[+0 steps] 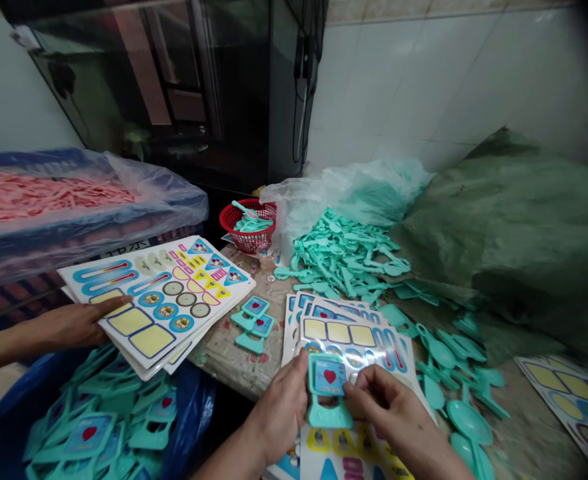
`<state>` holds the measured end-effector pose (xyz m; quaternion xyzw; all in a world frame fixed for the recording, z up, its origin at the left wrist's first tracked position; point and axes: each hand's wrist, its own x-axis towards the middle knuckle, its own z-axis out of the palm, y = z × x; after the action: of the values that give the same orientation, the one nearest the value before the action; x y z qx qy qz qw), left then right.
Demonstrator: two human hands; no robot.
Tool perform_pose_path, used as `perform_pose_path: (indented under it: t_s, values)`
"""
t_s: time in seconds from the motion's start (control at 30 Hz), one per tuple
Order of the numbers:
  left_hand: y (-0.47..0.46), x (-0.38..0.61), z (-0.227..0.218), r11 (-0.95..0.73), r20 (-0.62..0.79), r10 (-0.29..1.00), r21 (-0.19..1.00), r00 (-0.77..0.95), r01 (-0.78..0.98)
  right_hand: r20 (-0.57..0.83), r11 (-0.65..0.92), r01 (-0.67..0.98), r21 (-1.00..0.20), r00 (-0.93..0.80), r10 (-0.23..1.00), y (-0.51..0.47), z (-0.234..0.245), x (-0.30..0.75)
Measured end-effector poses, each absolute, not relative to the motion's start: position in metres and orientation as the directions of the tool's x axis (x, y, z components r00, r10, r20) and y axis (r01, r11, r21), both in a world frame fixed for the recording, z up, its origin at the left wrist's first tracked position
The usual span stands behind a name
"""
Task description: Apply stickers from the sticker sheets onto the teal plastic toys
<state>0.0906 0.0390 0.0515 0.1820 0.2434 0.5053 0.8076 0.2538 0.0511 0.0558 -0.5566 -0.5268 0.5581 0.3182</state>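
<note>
My left hand (280, 408) grips the left side of a teal plastic toy piece (327, 399) that has a blue sticker with a red heart on its face. My right hand (399, 417) pinches the same piece at its right edge, fingers closed. Both hands hover over a fanned stack of sticker sheets (359, 337) lying on the table in front of me. Two more stickered teal pieces (254, 323) lie on the table just left of the sheets.
Another person's hand (77, 323) rests on a second stack of sticker sheets (169, 293) at the left. Below it is a blue bin of stickered pieces (104, 427). A red basket (249, 223), a pile of teal parts (344, 257), teal spoons (454, 387) and a green bag (514, 233) crowd the table.
</note>
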Motion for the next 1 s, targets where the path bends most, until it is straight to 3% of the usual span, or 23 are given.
perform_pose_path:
  t_s: [0.33, 1.0]
  values:
    - [0.0334, 0.0865, 0.0624, 0.398, -0.18, 0.915, 0.553, 0.362, -0.732, -0.305, -0.219, 0.355, -0.909, -0.209, 0.929, 0.0498, 0.0609, 0.254]
    - [0.0305, 0.0869, 0.0566, 0.373, -0.192, 0.927, 0.575, 0.323, -0.729, -0.28, -0.187, 0.351, -0.918, -0.237, 0.93, 0.0497, 0.0582, 0.2545]
